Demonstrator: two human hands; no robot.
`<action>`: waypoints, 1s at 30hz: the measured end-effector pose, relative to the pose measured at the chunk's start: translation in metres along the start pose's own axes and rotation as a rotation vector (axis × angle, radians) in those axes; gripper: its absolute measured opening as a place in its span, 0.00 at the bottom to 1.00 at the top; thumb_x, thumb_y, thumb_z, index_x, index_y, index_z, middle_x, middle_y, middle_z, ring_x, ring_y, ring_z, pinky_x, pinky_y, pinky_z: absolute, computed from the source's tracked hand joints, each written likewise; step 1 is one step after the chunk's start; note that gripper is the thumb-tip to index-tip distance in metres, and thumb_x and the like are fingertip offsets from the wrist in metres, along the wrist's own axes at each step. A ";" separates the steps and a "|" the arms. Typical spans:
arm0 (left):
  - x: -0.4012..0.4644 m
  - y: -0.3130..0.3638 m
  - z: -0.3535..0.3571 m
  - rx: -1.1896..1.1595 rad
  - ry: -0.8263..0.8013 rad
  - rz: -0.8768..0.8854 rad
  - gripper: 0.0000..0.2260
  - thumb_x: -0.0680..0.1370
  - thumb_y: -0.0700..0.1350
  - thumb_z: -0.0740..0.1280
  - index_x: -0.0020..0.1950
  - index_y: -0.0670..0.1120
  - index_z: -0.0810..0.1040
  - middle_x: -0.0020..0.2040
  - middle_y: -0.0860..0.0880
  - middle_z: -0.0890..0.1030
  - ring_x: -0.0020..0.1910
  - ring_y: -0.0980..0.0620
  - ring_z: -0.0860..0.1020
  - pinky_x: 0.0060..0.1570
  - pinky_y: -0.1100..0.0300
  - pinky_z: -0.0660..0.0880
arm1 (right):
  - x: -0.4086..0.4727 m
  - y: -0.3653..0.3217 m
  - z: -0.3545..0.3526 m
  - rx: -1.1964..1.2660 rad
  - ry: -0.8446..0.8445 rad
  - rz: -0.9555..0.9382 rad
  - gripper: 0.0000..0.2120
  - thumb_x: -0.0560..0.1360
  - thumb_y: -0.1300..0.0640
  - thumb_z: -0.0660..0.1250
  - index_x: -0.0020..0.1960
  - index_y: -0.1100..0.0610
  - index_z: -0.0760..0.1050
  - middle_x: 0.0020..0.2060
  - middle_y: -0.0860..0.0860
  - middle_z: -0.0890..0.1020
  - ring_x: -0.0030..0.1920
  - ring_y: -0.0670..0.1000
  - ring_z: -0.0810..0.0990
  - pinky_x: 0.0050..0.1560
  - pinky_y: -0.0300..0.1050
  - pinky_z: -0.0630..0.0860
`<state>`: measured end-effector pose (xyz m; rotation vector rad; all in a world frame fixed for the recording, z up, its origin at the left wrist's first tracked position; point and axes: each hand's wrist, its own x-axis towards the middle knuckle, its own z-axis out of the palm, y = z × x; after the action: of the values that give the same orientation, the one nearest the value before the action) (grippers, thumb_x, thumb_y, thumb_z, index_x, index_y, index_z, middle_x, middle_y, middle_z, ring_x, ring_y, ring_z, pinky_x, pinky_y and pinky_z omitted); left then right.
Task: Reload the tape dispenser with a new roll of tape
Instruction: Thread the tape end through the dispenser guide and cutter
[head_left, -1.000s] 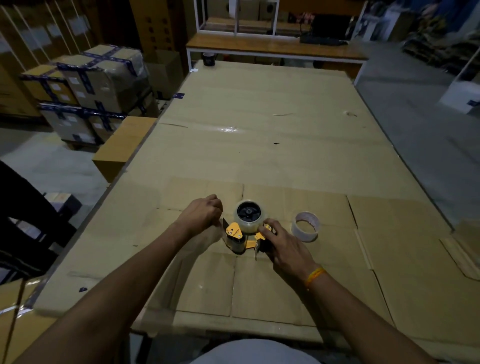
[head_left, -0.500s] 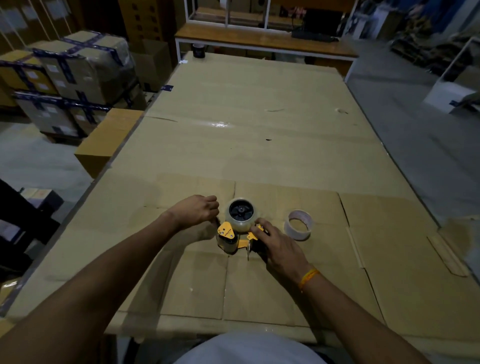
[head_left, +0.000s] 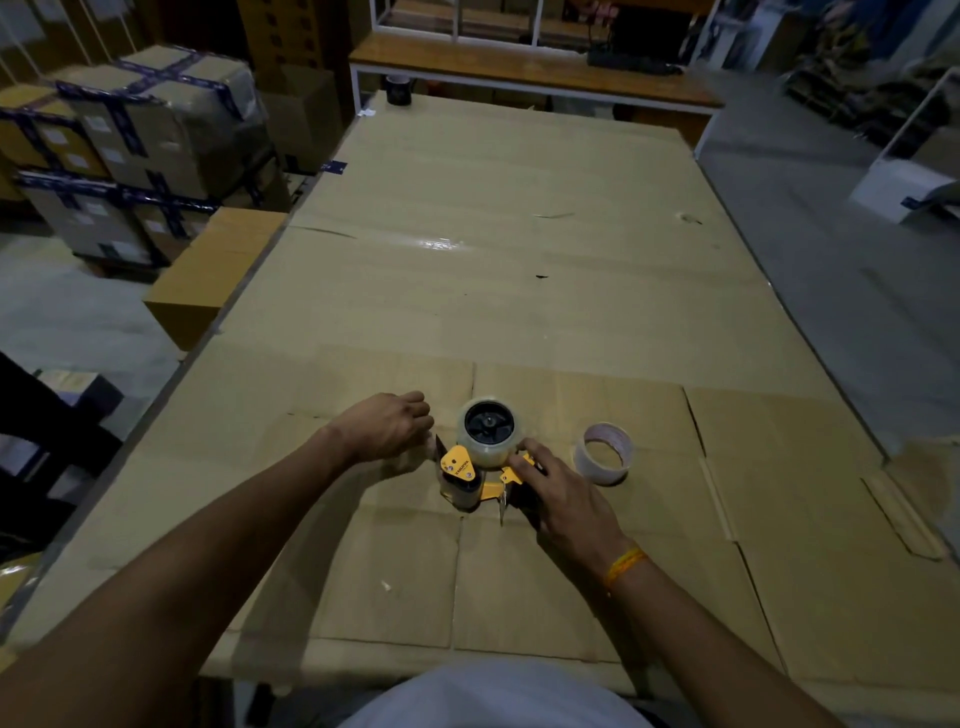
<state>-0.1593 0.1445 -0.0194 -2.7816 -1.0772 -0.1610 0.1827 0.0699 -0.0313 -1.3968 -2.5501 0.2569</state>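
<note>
Tape dispenser with a roll mounted, lying near the front edge of the desk, both hands on it.

We see the yellow and black tape dispenser (head_left: 475, 475) on its side on the cardboard-covered desk (head_left: 519, 260), a clear tape roll (head_left: 489, 430) seated on its black hub. Our right hand (head_left: 558, 491) is closed over the handle, fingertips touching the roll. Our left hand (head_left: 392, 428) is curled at the dispenser's left end; we cannot tell what its fingers pinch. An empty tape core (head_left: 604, 453) stands just beside the dispenser toward the right edge. A dark cup (head_left: 399, 89) sits at the far left corner. Off the left edge, taped cartons (head_left: 150, 124) are stacked on the floor, one plain box (head_left: 218, 275) nearer the desk.
</note>
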 end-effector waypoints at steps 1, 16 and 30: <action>-0.002 0.001 0.000 -0.014 -0.012 -0.015 0.13 0.83 0.54 0.63 0.47 0.47 0.79 0.42 0.49 0.80 0.44 0.49 0.74 0.36 0.55 0.74 | 0.000 -0.001 0.000 -0.001 -0.001 0.004 0.33 0.80 0.54 0.74 0.81 0.45 0.64 0.82 0.50 0.64 0.62 0.54 0.82 0.53 0.45 0.81; -0.006 0.010 -0.001 -0.084 -0.083 -0.169 0.05 0.81 0.45 0.68 0.48 0.45 0.81 0.43 0.47 0.82 0.44 0.49 0.77 0.38 0.56 0.77 | 0.002 -0.001 -0.002 0.024 -0.005 0.010 0.31 0.80 0.56 0.74 0.78 0.45 0.65 0.81 0.50 0.66 0.60 0.55 0.82 0.49 0.45 0.81; -0.047 0.044 -0.016 -0.948 -0.378 -0.557 0.21 0.72 0.42 0.80 0.63 0.54 0.83 0.60 0.57 0.82 0.58 0.59 0.81 0.58 0.61 0.82 | 0.005 0.000 -0.003 0.051 -0.021 0.013 0.31 0.80 0.58 0.74 0.78 0.46 0.66 0.80 0.49 0.66 0.55 0.56 0.83 0.44 0.47 0.80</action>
<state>-0.1642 0.0784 -0.0151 -3.2376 -2.3847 -0.2691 0.1808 0.0737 -0.0274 -1.3993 -2.5338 0.3380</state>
